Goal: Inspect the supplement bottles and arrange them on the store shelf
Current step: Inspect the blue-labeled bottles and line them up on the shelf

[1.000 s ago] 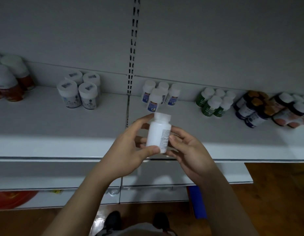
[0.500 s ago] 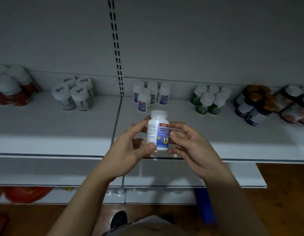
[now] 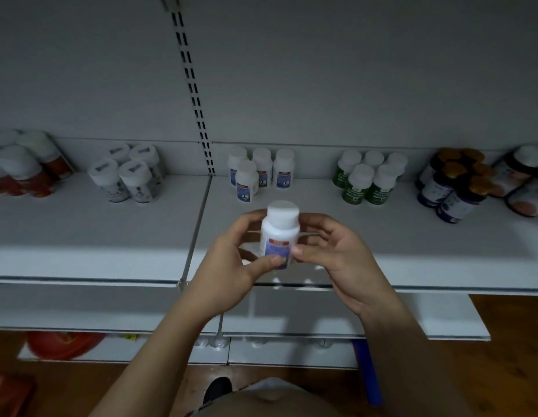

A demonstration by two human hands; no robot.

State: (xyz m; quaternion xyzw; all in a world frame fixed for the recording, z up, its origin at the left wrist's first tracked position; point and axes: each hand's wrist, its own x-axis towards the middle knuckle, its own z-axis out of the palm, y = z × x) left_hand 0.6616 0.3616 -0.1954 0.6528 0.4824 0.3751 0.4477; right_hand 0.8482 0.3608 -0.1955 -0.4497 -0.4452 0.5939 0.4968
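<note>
Your left hand (image 3: 231, 266) and right hand (image 3: 337, 257) pinch the bottle (image 3: 280, 227) upright, label (image 3: 276, 250) facing you for reading, near matching bottles (image 3: 261, 173).

Prob. a shop; white display shelf (image 3: 81, 236) w/ grouped supplement bottles (image 3: 261, 173); dim view

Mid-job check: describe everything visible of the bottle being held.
The held bottle is small, white and plastic-looking, its wide white cap on. The blue label with a red top band faces the camera, print blurred. It is held upright over the shelf front, before four matching bottles. The left hand presses its thumb on the lower label; the right hand grips its right side.
</note>
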